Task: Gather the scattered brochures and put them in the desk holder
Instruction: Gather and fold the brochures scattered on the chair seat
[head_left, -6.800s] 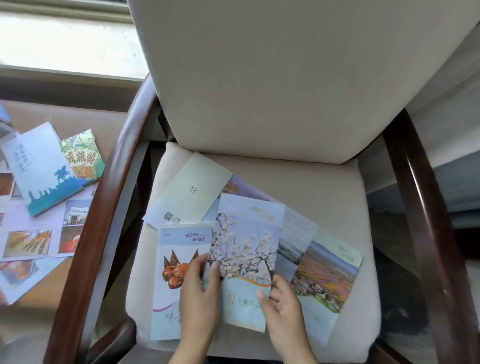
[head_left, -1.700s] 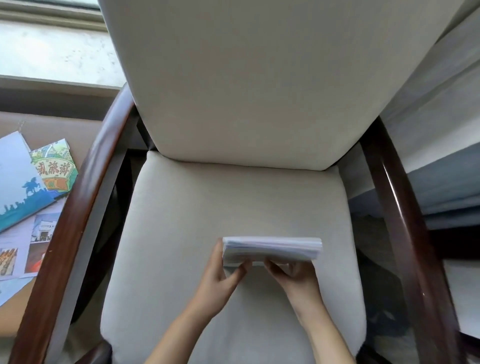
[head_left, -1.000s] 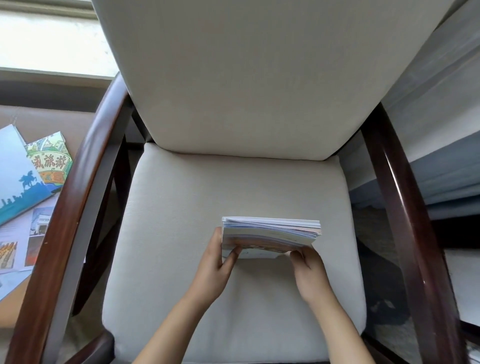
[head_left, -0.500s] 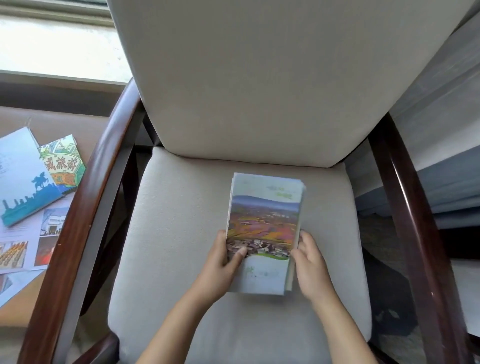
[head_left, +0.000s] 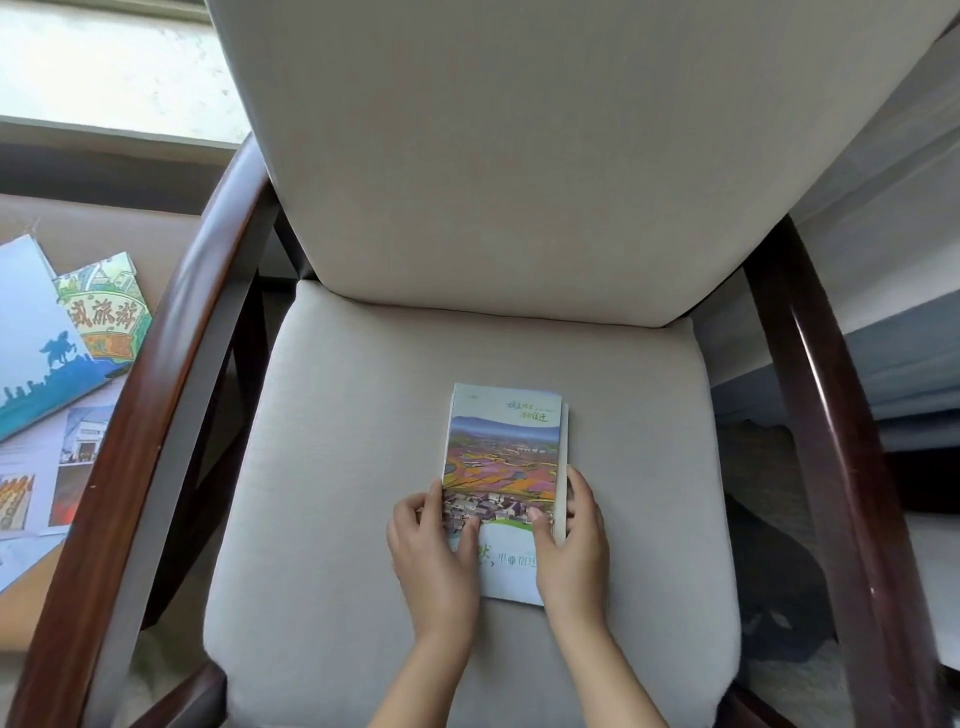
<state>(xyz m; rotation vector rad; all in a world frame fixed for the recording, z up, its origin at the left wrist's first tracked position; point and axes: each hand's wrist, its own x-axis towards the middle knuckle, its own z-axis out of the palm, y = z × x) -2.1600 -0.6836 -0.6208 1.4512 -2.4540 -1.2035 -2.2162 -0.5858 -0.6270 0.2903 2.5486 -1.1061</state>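
laid flat now, cover up, the gathered stack (head_left: 504, 457) sits mid chair seat (head_left: 337, 493), no longer stood on edge. left hand (head_left: 434, 561) and right hand (head_left: 574, 551) pinch its near end, fingers (head_left: 582, 486) on the side edges, thumbs on the cover. so the seat looks done; more brochures (head_left: 62, 364) left of the chair seat wait on the tabletop (head_left: 104, 228), cut off by the frame. desk holder: nowhere in view.

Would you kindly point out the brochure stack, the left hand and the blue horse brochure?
brochure stack (head_left: 504, 452): head view, top cover photo.
left hand (head_left: 434, 558): head view, back of hand.
blue horse brochure (head_left: 34, 338): head view, pale cover.
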